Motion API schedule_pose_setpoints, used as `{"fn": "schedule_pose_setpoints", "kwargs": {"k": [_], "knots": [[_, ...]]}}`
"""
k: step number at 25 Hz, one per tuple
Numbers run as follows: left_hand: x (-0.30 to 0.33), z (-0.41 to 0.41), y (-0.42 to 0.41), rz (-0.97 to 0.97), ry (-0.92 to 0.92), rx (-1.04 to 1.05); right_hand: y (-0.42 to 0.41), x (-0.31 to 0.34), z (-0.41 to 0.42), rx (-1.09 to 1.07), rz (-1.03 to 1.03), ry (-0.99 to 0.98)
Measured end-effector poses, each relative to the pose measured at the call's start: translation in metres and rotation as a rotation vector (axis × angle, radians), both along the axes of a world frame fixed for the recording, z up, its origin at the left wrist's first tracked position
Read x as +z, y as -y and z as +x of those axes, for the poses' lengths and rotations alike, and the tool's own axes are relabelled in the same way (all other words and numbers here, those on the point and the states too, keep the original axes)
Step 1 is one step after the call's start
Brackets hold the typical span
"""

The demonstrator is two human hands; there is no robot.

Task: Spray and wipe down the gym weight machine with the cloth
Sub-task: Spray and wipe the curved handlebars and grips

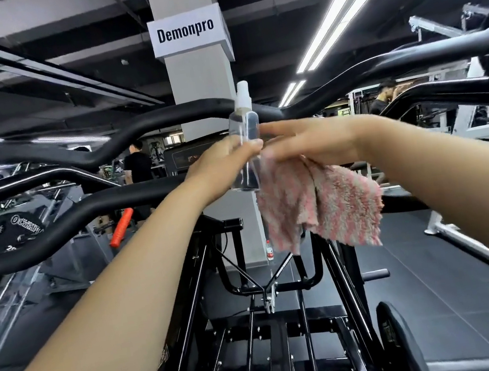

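Plates (18, 231) at the left edge of the frame sit half hidden behind the machine's black curved bars (129, 201), their lettering too smeared for us to read. At centre we see the left hand (222, 164) curled round a clear spray bottle (244, 133), held upright in front of the grey pillar (200, 73), its lower part blurred against the cloth. Just right of it the right hand (316, 137) reaches toward the bottle with fingers extended, the pink-and-grey cloth (321, 205) hanging beneath its palm; how it grips there we cannot tell.
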State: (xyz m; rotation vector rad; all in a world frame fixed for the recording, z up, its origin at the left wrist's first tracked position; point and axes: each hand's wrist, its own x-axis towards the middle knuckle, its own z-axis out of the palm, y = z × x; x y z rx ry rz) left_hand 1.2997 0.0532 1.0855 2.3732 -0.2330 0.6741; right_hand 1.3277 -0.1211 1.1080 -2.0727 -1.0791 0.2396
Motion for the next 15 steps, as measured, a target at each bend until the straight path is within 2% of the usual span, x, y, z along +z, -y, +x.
{"fn": "schedule_pose_setpoints", "kwargs": {"k": [4, 6, 8, 9, 10, 11, 13, 15], "knots": [[-0.008, -0.001, 0.023, 0.184, 0.072, 0.187, -0.012, -0.005, 0.002, -0.120, 0.341, -0.070], [-0.012, -0.007, 0.033, 0.134, 0.173, 0.250, -0.018, -0.012, -0.001, -0.160, 0.439, -0.065], [-0.026, -0.017, 0.044, -0.208, 0.365, 0.225, -0.008, -0.008, -0.003, -0.208, 0.436, -0.027], [-0.038, -0.025, 0.054, -0.460, 0.456, 0.184, 0.001, -0.003, -0.004, -0.242, 0.457, -0.017], [-0.052, -0.033, 0.064, -0.712, 0.468, 0.122, 0.011, 0.004, -0.001, -0.280, 0.510, -0.038], [-0.062, -0.041, 0.073, -0.922, 0.360, 0.036, 0.018, 0.013, 0.001, -0.316, 0.594, -0.084], [-0.069, -0.045, 0.091, -1.260, -0.031, -0.172, 0.034, 0.026, 0.003, -0.335, 0.644, -0.140], [-0.056, -0.032, 0.100, -1.421, -0.232, -0.328, 0.051, 0.029, 0.004, -0.248, 0.406, -0.140]]}}
